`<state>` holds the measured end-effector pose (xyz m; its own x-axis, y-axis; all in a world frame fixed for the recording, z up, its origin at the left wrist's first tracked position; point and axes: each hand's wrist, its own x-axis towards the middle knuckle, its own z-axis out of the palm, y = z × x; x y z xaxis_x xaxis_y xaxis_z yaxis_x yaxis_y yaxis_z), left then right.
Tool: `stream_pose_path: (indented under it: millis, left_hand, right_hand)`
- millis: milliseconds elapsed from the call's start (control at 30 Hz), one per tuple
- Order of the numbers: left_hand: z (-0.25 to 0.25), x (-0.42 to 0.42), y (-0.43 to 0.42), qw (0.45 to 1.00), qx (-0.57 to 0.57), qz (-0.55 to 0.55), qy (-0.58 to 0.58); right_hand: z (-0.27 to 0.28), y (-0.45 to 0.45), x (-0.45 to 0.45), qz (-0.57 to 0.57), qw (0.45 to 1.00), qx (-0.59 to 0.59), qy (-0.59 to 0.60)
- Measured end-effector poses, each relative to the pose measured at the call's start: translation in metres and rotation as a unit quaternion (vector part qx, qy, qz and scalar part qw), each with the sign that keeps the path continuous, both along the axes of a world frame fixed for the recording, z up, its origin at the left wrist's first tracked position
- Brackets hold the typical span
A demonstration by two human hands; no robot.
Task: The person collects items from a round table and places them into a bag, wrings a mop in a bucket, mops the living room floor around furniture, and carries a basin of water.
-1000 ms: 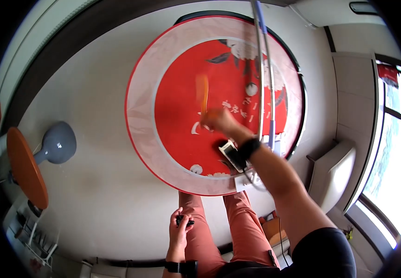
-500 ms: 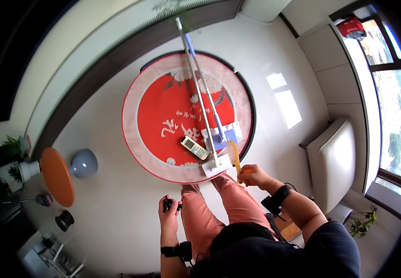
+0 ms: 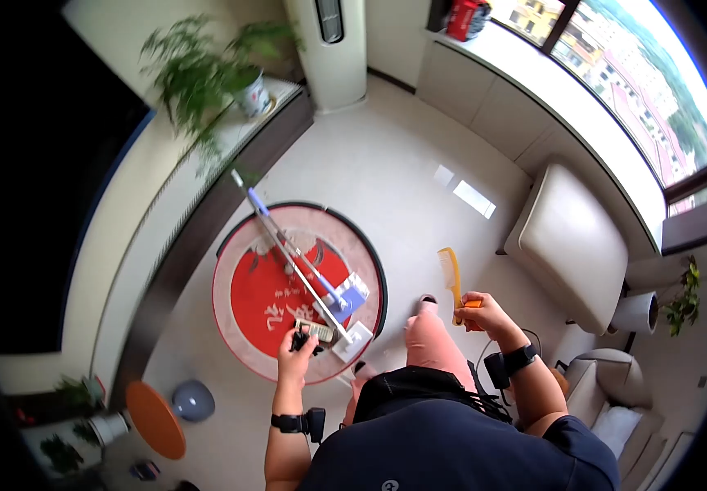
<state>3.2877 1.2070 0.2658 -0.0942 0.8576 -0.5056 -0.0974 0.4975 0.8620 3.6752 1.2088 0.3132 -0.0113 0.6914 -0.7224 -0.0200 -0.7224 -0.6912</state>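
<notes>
My right hand point(image 3: 487, 317) is closed around the handle end of a yellow comb point(image 3: 453, 278), its teeth facing left, above the pale floor. A small orange piece point(image 3: 472, 304) also shows between the fingers. My left hand point(image 3: 292, 360) is closed on a small black object point(image 3: 301, 340) whose kind I cannot make out. Just beyond it in view, a remote control point(image 3: 316, 329) lies on the round red cover point(image 3: 259, 286). Two long-handled mops, one with a white head point(image 3: 352, 342) and one with a blue head point(image 3: 348, 304), lie across the cover.
On the right stands a beige padded seat point(image 3: 570, 245) below the window, with a grey sofa point(image 3: 594, 393) nearer me. A round orange table point(image 3: 155, 419) and grey stool point(image 3: 194, 400) are at left. A potted plant point(image 3: 253, 94) stands on the long cabinet point(image 3: 157, 196).
My view has turned and my body has moved right, away from the round cover. One leg is stepping forward. The comb stays in my right hand and the black object in my left.
</notes>
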Motion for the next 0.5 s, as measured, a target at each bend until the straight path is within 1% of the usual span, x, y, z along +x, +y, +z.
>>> stream_pose_path:
  millis: [67, 133, 200, 267, 333, 400, 433, 500]
  left_hand:
    - [0.009, 0.039, 0.022, 0.999, 0.000, -0.029, 0.034]
    - [0.000, 0.077, 0.053, 0.998, -0.006, -0.056, 0.017]
    - [0.001, 0.131, 0.095, 0.996, -0.024, -0.083, 0.017]
    - [-0.003, 0.193, 0.139, 0.992, -0.010, -0.122, 0.036]
    - [0.000, 0.262, 0.188, 0.989, 0.017, -0.148, 0.024]
    - [0.023, 0.334, 0.231, 0.985, 0.038, -0.170, 0.011]
    - [0.028, 0.361, 0.255, 0.980, 0.050, -0.192, 0.003]
    - [0.044, 0.410, 0.290, 0.979, 0.072, -0.189, 0.021]
  right_hand:
    - [0.010, 0.010, 0.033, -0.068, 0.997, 0.014, 0.024]
    - [0.005, 0.029, 0.076, -0.108, 0.993, 0.044, 0.034]
    - [-0.001, 0.062, 0.127, -0.132, 0.988, 0.066, 0.053]
    - [0.003, 0.096, 0.182, -0.160, 0.981, 0.085, 0.065]
    - [0.007, 0.129, 0.235, -0.152, 0.983, 0.089, 0.059]
    - [0.011, 0.162, 0.284, -0.171, 0.977, 0.106, 0.069]
    - [0.019, 0.184, 0.305, -0.149, 0.982, 0.101, 0.058]
    - [0.027, 0.219, 0.338, -0.104, 0.988, 0.103, 0.052]
